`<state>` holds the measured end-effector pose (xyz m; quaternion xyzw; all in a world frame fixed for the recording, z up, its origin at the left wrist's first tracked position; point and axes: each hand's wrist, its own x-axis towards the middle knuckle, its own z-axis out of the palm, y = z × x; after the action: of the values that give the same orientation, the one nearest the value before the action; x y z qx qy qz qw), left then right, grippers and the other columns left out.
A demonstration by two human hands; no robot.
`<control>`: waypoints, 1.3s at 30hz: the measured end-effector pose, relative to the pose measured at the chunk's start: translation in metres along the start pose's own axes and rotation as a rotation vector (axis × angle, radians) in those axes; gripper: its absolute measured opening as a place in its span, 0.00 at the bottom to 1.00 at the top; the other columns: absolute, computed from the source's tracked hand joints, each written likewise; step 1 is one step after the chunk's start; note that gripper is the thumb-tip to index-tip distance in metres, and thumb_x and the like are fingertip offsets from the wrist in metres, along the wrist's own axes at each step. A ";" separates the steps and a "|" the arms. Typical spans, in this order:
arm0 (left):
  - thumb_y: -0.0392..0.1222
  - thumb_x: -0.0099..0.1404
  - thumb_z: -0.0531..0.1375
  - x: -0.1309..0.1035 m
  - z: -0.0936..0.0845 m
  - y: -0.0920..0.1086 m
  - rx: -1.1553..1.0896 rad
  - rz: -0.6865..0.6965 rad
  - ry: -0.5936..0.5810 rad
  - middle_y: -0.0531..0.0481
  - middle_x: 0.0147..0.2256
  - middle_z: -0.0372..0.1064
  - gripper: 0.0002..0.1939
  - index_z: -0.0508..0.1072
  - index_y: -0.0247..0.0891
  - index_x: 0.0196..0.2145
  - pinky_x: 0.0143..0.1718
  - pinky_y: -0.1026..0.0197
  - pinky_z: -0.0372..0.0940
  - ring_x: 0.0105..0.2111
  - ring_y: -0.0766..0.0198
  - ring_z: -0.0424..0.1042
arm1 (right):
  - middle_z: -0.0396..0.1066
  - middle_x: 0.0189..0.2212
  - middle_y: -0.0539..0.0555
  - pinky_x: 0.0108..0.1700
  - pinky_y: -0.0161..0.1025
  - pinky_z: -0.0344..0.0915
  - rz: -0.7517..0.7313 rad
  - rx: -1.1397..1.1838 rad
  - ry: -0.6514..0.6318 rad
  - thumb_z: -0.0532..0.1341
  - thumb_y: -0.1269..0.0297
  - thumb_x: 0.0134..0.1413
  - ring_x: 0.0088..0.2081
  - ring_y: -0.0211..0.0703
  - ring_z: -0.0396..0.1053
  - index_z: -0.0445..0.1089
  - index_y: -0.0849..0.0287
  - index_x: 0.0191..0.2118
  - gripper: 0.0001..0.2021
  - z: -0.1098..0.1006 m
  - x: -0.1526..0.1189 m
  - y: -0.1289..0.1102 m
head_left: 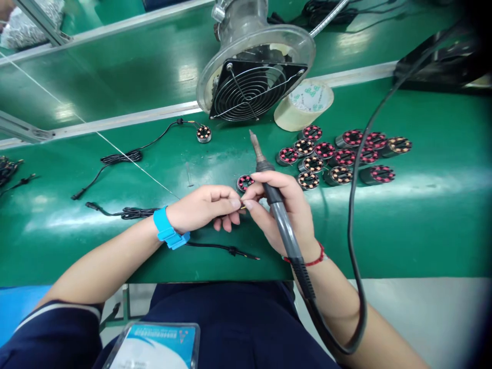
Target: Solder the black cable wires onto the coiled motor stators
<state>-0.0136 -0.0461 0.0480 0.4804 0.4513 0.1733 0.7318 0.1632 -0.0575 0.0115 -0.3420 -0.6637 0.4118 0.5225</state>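
Left hand [209, 205]: fingertips pinched on thin yellow wire [243, 207], near red-and-black round metal stator [242, 186]; right hand [302, 215]: fingertips closed at wire, grey-black pencil-shaped soldering iron [284, 225] cradled; advisable: iron tip [252, 136] clear of fingers

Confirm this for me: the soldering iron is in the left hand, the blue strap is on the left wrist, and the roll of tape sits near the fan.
The hand is wrong: the head view shows the soldering iron in the right hand. The blue strap is on the left wrist and the roll of tape sits near the fan, as stated.
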 end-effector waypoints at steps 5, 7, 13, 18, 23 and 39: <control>0.33 0.59 0.60 0.009 -0.002 0.006 0.010 -0.049 0.185 0.57 0.19 0.64 0.04 0.69 0.33 0.26 0.20 0.71 0.52 0.18 0.76 0.58 | 0.73 0.32 0.45 0.38 0.37 0.75 0.146 -0.046 -0.001 0.62 0.72 0.56 0.32 0.36 0.74 0.65 0.50 0.51 0.17 -0.002 0.000 0.002; 0.30 0.59 0.59 0.015 -0.004 0.005 0.045 -0.070 0.293 0.57 0.18 0.63 0.06 0.69 0.33 0.25 0.20 0.70 0.51 0.18 0.76 0.57 | 0.75 0.34 0.47 0.38 0.38 0.75 0.234 -0.067 0.036 0.61 0.69 0.59 0.33 0.37 0.76 0.65 0.50 0.52 0.16 -0.006 0.001 0.004; 0.29 0.59 0.59 0.032 -0.018 -0.005 0.152 0.030 0.456 0.57 0.19 0.64 0.06 0.70 0.32 0.25 0.25 0.68 0.53 0.20 0.75 0.59 | 0.77 0.35 0.50 0.35 0.42 0.75 0.265 -0.236 0.151 0.61 0.63 0.61 0.29 0.40 0.75 0.70 0.46 0.54 0.15 -0.021 -0.008 -0.003; 0.32 0.58 0.60 0.036 -0.020 -0.010 0.212 0.058 0.426 0.57 0.20 0.64 0.04 0.71 0.32 0.25 0.26 0.67 0.54 0.22 0.73 0.61 | 0.77 0.39 0.51 0.38 0.43 0.75 0.153 -0.290 0.256 0.65 0.66 0.56 0.35 0.42 0.76 0.73 0.49 0.48 0.14 -0.018 -0.028 0.002; 0.31 0.58 0.58 0.036 -0.018 -0.011 0.245 0.096 0.434 0.57 0.20 0.64 0.05 0.70 0.33 0.25 0.26 0.67 0.55 0.22 0.73 0.62 | 0.76 0.33 0.48 0.24 0.34 0.68 0.099 -0.277 0.233 0.65 0.68 0.55 0.22 0.33 0.69 0.74 0.51 0.46 0.12 -0.017 -0.036 0.009; 0.34 0.61 0.58 0.037 -0.019 -0.011 0.332 0.078 0.438 0.55 0.20 0.66 0.06 0.71 0.34 0.26 0.23 0.67 0.53 0.20 0.73 0.58 | 0.74 0.28 0.46 0.22 0.35 0.66 0.147 -0.278 0.171 0.65 0.66 0.56 0.21 0.33 0.68 0.73 0.51 0.47 0.12 -0.021 -0.039 0.010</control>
<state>-0.0114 -0.0160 0.0177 0.5620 0.6021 0.2244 0.5208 0.1922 -0.0838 -0.0109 -0.4922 -0.6406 0.3226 0.4932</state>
